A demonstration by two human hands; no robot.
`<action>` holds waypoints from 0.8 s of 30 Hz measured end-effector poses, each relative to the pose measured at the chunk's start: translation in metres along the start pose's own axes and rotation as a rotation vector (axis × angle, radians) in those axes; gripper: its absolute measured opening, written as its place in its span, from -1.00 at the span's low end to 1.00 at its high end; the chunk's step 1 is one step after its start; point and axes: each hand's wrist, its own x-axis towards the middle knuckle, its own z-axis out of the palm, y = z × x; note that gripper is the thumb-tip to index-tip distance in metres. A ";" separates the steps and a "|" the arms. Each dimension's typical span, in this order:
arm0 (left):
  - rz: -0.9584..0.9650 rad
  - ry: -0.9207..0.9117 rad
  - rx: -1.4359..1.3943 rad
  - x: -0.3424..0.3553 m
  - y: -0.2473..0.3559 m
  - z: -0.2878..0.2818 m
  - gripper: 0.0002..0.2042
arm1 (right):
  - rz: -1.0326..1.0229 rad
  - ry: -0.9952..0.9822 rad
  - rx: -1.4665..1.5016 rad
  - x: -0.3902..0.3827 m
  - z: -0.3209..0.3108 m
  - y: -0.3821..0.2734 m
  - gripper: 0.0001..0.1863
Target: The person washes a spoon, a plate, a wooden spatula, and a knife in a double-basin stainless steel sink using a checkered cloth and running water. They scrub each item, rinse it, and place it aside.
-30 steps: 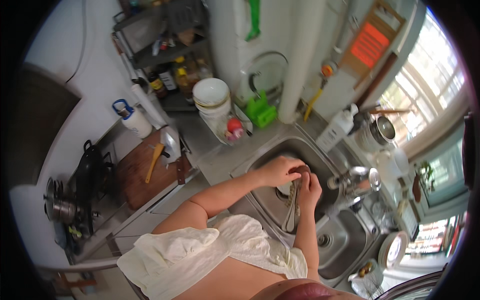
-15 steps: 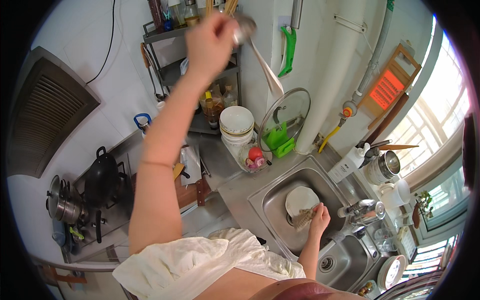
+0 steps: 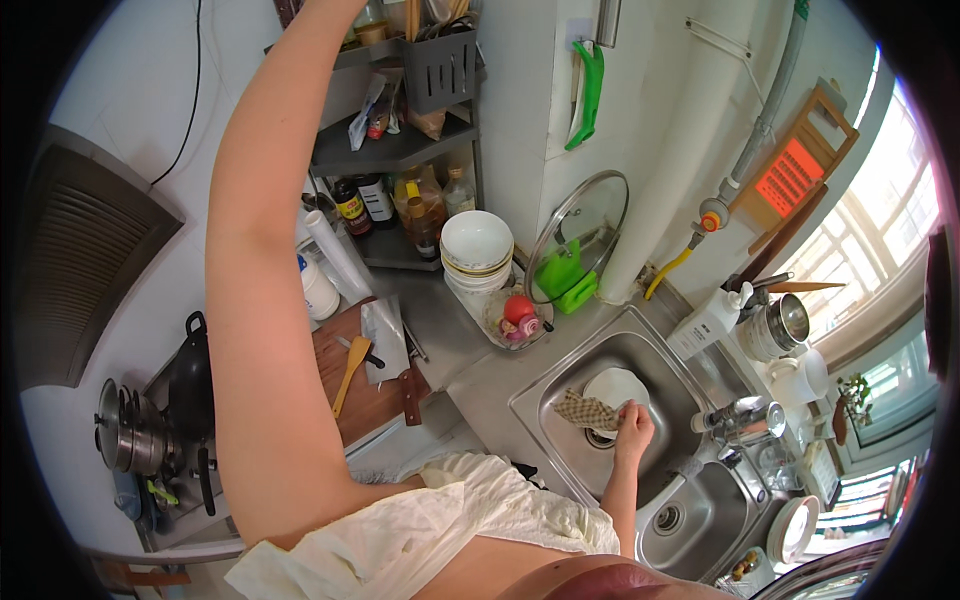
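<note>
At the left, a rounded black wok (image 3: 192, 375) sat partly behind the left arm (image 3: 262, 230), which stretched up past the shelf rack (image 3: 400, 148); the left hand lay beyond the upper edge, its grip impossible to tell. Dark glossy bottles (image 3: 350, 207) on the rack wore printed labels. A flat steel cleaver (image 3: 380, 335) lay on a brown wooden cutting board (image 3: 375, 400). Over the brushed-metal sink (image 3: 665, 380), the right hand (image 3: 635, 427) closed narrowly on one end of a soft checked cloth (image 3: 585, 410), which overlapped a round white dish (image 3: 620, 383) in view. Farther right, a smooth white bottle (image 3: 705, 320) carried small dark lettering, and a hanging wooden board (image 3: 825, 120) bore an orange printed label (image 3: 790, 178).
</note>
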 end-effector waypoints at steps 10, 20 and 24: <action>0.164 -0.011 -0.015 -0.011 -0.013 0.026 -0.88 | 0.013 0.024 -0.026 0.002 0.002 0.017 -0.66; 0.265 0.134 0.075 0.007 -0.008 0.015 -0.90 | 0.018 0.026 -0.020 0.005 0.002 0.024 -0.66; 0.326 0.095 0.077 -0.008 -0.009 0.028 -0.89 | 0.061 0.017 0.002 0.000 0.006 0.017 -0.65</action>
